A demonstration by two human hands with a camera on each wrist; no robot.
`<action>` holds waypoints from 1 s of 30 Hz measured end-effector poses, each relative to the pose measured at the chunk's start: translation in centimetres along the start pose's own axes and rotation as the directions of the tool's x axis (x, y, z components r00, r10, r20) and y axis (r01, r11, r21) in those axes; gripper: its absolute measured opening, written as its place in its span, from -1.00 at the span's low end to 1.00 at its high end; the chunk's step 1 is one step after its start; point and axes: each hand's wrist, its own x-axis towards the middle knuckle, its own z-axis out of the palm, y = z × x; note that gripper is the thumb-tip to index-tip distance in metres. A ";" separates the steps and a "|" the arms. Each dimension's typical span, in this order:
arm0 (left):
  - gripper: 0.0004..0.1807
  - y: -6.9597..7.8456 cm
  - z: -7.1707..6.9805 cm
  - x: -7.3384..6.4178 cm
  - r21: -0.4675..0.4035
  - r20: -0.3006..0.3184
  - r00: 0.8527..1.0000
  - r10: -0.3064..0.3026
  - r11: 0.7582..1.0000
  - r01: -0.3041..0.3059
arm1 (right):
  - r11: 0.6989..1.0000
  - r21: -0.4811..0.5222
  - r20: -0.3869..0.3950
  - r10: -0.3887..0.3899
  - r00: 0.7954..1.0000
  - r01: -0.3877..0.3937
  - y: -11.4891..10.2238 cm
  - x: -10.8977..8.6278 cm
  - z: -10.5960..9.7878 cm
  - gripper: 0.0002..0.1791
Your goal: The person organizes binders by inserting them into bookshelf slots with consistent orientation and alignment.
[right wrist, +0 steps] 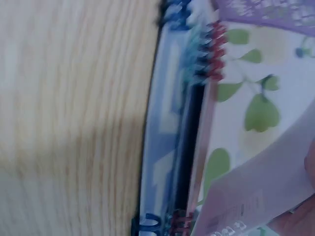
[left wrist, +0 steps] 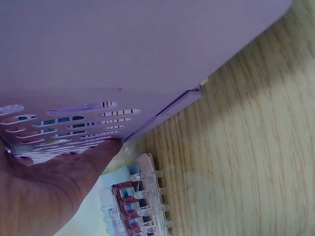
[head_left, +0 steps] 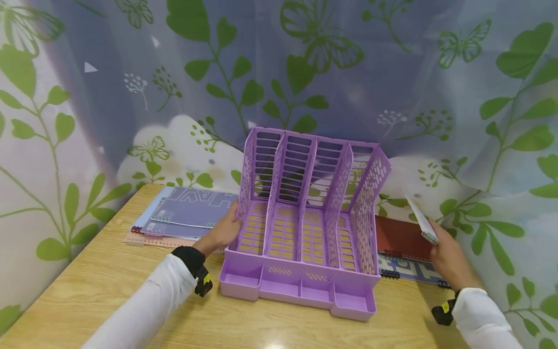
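Toward the back edge of the light wood-grain table (head_left: 109, 291), a slotted purple plastic rack (head_left: 298, 272) is gripped at one side and a thin white coil-bound notebook (head_left: 421, 218) held aloft

The rack stands mid-table, its small trays facing the front edge. The left hand (head_left: 222, 231) grasps its left wall, thumb along the outside, fingers partly hidden. Near the right edge, the right hand (head_left: 453, 259) pinches the notebook, which is tilted and apart from the rack.

Below it lie a dark red spiral notebook (head_left: 403, 237) and a blue notebook with pale lettering (head_left: 410, 267), partly hidden by the rack; whether they touch it I cannot tell. A stack of blue and pink spiral notebooks (head_left: 187, 211) sits by the back left corner.

An uneven pull from the left hand could skew or tip the rack, which looks light. Being thin, the white notebook may bend, or slip if the pinch loosens, and drop onto the covers below. Its coil could snag on a slotted wall. Sliding the rack sideways might shove either pile.
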 end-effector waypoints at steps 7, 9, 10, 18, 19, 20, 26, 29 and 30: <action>-0.35 0.2 -0.3 0.0 0.010 0.003 1.000 -0.018 1.000 0.018 | 0.992 0.128 -0.190 0.022 0.982 0.002 -3.3 -1.9 -2.0 -0.50; -0.35 0.4 -0.3 0.2 0.003 0.009 1.000 -0.011 1.000 0.011 | 0.989 0.145 -0.253 0.017 0.967 0.021 -4.4 -2.4 -2.8 -0.56; -0.35 0.5 -0.3 0.2 -0.003 0.011 1.000 -0.005 1.000 0.005 | 0.988 0.151 -0.272 0.025 0.962 0.017 -4.9 -2.7 -3.2 -0.57; -0.36 0.5 -0.2 0.4 -0.023 0.001 0.999 0.039 0.999 -0.039 | 0.968 0.219 -0.227 0.170 0.959 -0.120 -9.2 -4.6 -6.3 -0.51; -0.36 0.4 -0.2 0.3 -0.020 -0.002 0.999 0.034 0.999 -0.034 | 0.964 0.237 -0.221 0.178 0.959 -0.125 -9.9 -4.8 -6.7 -0.50; -0.35 0.4 -0.2 0.3 -0.021 -0.005 1.000 0.024 1.000 -0.024 | 0.961 0.251 -0.226 0.175 0.958 -0.117 -10.6 -4.9 -6.9 -0.49; -0.36 0.4 -0.1 0.2 0.027 -0.008 1.000 -0.030 0.999 0.030 | 0.955 0.292 -0.356 0.059 0.933 0.051 -13.9 -4.8 -7.5 -0.52; -0.36 0.4 0.0 0.2 0.039 -0.009 0.999 -0.041 0.998 0.041 | 0.952 0.290 -0.365 0.017 0.931 0.096 -15.2 -4.5 -7.4 -0.53; -0.36 0.5 0.1 0.2 0.038 -0.008 0.999 -0.045 0.998 0.046 | 0.949 0.298 -0.356 0.007 0.934 0.106 -15.5 -4.3 -7.3 -0.52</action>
